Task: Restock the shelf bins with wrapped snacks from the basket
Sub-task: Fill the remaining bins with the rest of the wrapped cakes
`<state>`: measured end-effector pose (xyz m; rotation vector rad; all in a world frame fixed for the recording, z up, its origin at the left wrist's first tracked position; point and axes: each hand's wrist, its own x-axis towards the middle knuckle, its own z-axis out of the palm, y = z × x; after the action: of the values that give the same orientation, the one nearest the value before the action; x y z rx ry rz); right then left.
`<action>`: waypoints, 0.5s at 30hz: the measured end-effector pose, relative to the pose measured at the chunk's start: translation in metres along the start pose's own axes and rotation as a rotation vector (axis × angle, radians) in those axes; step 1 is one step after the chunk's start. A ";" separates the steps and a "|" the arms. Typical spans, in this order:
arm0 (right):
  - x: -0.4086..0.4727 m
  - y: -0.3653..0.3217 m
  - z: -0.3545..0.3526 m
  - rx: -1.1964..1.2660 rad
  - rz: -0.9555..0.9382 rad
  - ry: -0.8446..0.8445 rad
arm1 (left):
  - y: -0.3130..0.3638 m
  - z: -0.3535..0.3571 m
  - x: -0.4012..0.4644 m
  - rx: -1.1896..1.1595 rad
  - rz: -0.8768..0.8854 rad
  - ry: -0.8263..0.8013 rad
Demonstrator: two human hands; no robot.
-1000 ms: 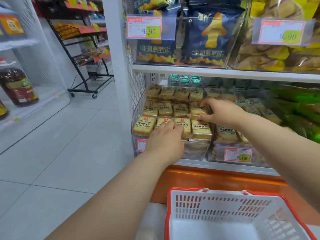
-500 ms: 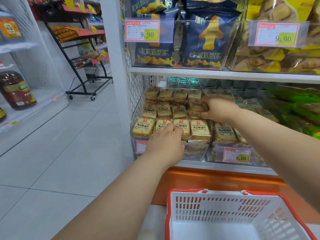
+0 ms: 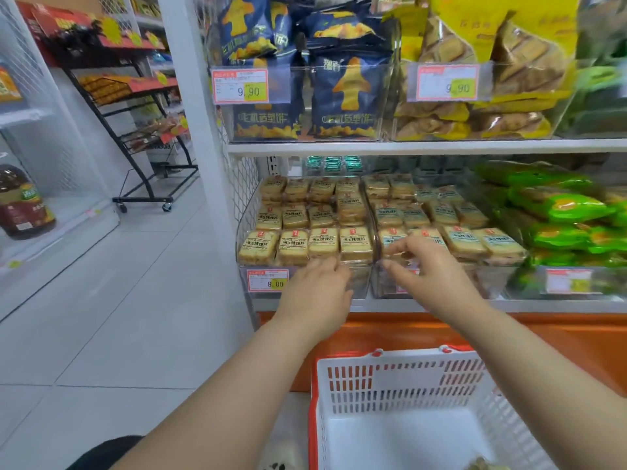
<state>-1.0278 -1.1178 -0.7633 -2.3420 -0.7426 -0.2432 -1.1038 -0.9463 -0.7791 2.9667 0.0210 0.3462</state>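
Wrapped snacks fill bins just beyond left hand and right hand, both relaxed, empty.

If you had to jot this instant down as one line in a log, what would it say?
left hand: open, at front of left snack bin | right hand: open, fingers spread, holding nothing | basket: nearly empty

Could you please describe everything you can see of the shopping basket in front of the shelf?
The shopping basket is white plastic with a red rim and slotted walls, standing upright below the orange shelf base, partly cut off by the frame's lower edge. Red handle hinges sit on its far rim. Its white floor looks almost bare: only a scrap of one wrapped snack shows at the bottom edge. Neither hand touches it; both arms pass above it.
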 end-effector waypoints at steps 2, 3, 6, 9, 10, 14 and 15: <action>-0.026 0.003 0.002 0.109 0.051 -0.049 | 0.011 0.012 -0.015 -0.025 0.014 -0.025; -0.038 0.007 0.005 0.180 0.091 -0.079 | 0.017 0.019 -0.023 -0.052 0.008 -0.042; -0.073 0.030 0.018 0.297 0.200 -0.155 | 0.038 0.048 -0.047 -0.151 -0.057 -0.124; -0.107 0.066 0.036 0.293 0.329 -0.282 | 0.058 0.089 -0.070 -0.235 -0.122 -0.242; -0.118 0.081 0.042 0.273 0.380 -0.329 | 0.065 0.104 -0.079 -0.252 -0.133 -0.276; -0.152 0.141 0.058 0.095 0.552 -0.499 | 0.091 0.154 -0.111 -0.330 -0.161 -0.407; -0.159 0.154 0.060 0.051 0.596 -0.542 | 0.096 0.165 -0.118 -0.339 -0.163 -0.443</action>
<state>-1.0719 -1.2462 -0.9483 -2.4749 -0.2435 0.6807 -1.1811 -1.0700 -0.9498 2.6152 0.1364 -0.3008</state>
